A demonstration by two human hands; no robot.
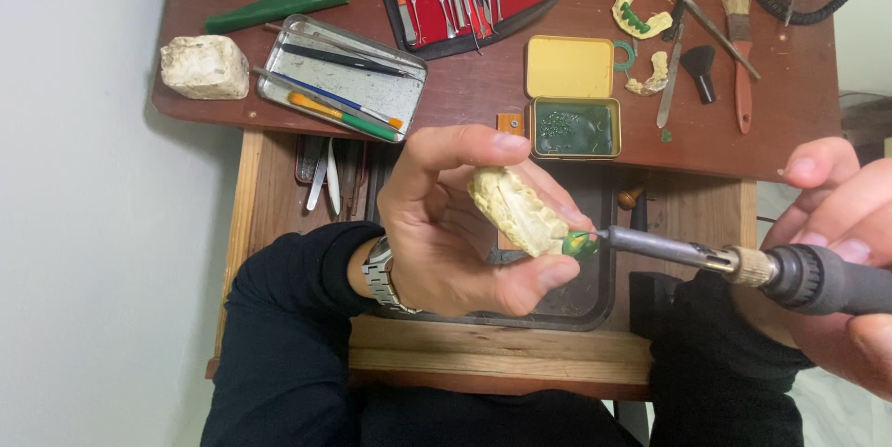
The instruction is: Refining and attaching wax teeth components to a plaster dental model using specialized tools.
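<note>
Left hand [455, 224] gripped a cream dental cast [516, 210] between thumb and fingers, held up over the dark tray [557, 312]. At the cast's right end sat a small green wax blob [581, 243], partly built; the rest of the cast appeared bare, so most waxing seemingly remained. The heated tool's metal tip [650, 244] touched that blob. Right hand [841, 261], beyond the wax, clasped the tool's dark handle; hand cut off by the frame edge. Wax shape hard to make out.
</note>
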